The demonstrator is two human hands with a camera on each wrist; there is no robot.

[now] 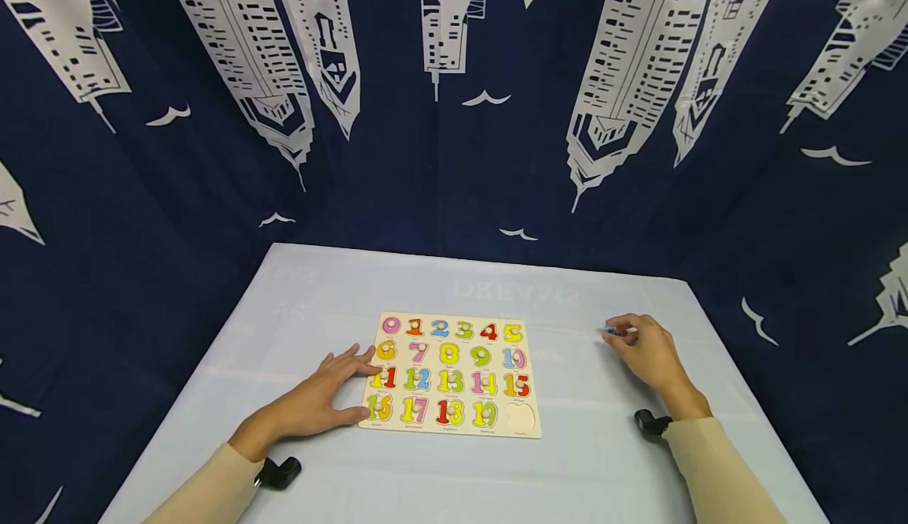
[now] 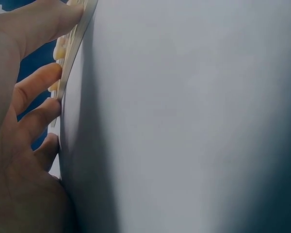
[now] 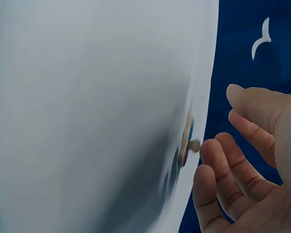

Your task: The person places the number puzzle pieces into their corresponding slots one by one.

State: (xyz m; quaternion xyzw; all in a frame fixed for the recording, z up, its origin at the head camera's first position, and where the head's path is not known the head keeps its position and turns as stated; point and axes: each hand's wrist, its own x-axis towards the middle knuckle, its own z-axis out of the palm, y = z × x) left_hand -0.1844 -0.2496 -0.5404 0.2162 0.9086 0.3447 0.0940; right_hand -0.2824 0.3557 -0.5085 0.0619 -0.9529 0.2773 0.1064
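A wooden number puzzle board (image 1: 440, 433) lies flat on the white table, bearing several colourful knobbed number pieces. Its lower right corner shows a pale recess (image 1: 521, 420). Along the board's left edge rests my left hand (image 1: 312, 398), fingers spread; its thumb (image 2: 63, 17) and fingertips touch the board in the left wrist view. To the right of the board, my right hand (image 1: 649, 354) is by a small bluish puzzle piece (image 3: 186, 141) with a round knob. In the right wrist view the loosely bent fingers (image 3: 213, 155) sit near the knob, with a narrow gap showing.
The white table (image 1: 454, 481) ends at a dark blue cloth (image 1: 440, 177) printed with white buildings and birds. Faint lettering (image 1: 516, 291) shows on the table near its far edge. A small black device (image 1: 279, 473) is worn at the left wrist, another (image 1: 650, 423) at the right.
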